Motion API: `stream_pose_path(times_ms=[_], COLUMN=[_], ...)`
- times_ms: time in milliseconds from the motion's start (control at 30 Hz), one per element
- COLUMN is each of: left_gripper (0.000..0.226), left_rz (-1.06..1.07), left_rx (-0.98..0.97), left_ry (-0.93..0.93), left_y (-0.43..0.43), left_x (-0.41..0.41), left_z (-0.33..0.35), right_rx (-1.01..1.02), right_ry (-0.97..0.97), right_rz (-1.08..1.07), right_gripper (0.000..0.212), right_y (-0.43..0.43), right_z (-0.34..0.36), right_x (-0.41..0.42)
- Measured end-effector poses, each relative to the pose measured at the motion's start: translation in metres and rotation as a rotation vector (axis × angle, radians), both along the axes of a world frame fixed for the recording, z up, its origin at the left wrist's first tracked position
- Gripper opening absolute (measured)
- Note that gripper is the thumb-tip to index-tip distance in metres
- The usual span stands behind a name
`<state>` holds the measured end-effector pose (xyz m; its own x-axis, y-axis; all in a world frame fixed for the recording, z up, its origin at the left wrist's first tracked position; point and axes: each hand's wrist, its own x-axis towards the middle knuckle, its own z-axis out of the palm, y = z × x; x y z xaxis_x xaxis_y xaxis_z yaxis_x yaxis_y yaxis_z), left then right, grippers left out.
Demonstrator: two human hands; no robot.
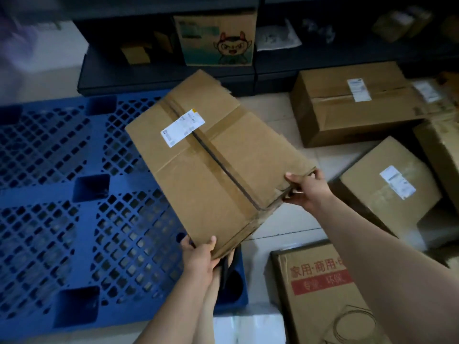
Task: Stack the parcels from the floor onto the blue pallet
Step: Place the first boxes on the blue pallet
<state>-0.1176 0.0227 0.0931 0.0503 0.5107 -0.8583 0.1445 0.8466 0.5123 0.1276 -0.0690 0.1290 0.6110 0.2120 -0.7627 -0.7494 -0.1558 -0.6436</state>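
Large brown cardboard parcel (218, 155), taped along its top seam and bearing a white shipping label (183, 127), held in the air at a slant, partly over the right edge of the blue plastic lattice pallet (62, 194) and partly over the pale floor. Left hand (198, 254) clamped on the parcel's near bottom corner, thumb pressed on the top face, fingers curled underneath. Right hand (306, 188) gripping the near right corner, thumb on top, fingers wrapped round the edge.

Nothing stacked on the visible pallet deck. To the right of the pallet, on the floor: a long brown carton with a white label (352, 103) near the far shelving, a smaller brown labelled box (387, 184) just beside the right forearm, and a brown carton printed with red characters (323, 289) at the near edge, with a coil of thin wire (355, 324) lying on it. Behind the pallet, dark low shelving (159, 73) carrying a cardboard box printed with a cartoon face (218, 38) and smaller blurred items.
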Motion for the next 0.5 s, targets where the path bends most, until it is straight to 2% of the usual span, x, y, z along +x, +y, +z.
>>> stream_pose_path(times_ms=[200,300,400,500], left_gripper=[0.045,0.042,0.04,0.035], left_rz=[0.197,0.219,0.146,0.067], left_rx=[-0.11,-0.144,-0.198,-0.243], left_ry=[0.075,0.071,-0.069,-0.277], left_y=[0.045,0.069,0.103,0.155], left_x=[-0.006,0.011,0.05,0.097], left_z=[-0.054,-0.077,-0.085,-0.084], right_rx=[-0.022,0.004,0.066,0.057], right_ry=[0.011,-0.033,-0.024,0.046], right_rz=[0.206,0.23,0.219,0.383], right_gripper=[0.063,0.067,0.064,0.055], right_y=[0.118,0.16,0.19,0.213], right_z=[-0.067,-0.095,-0.117,-0.129], right_x=[0.007,0.015,0.013,0.0])
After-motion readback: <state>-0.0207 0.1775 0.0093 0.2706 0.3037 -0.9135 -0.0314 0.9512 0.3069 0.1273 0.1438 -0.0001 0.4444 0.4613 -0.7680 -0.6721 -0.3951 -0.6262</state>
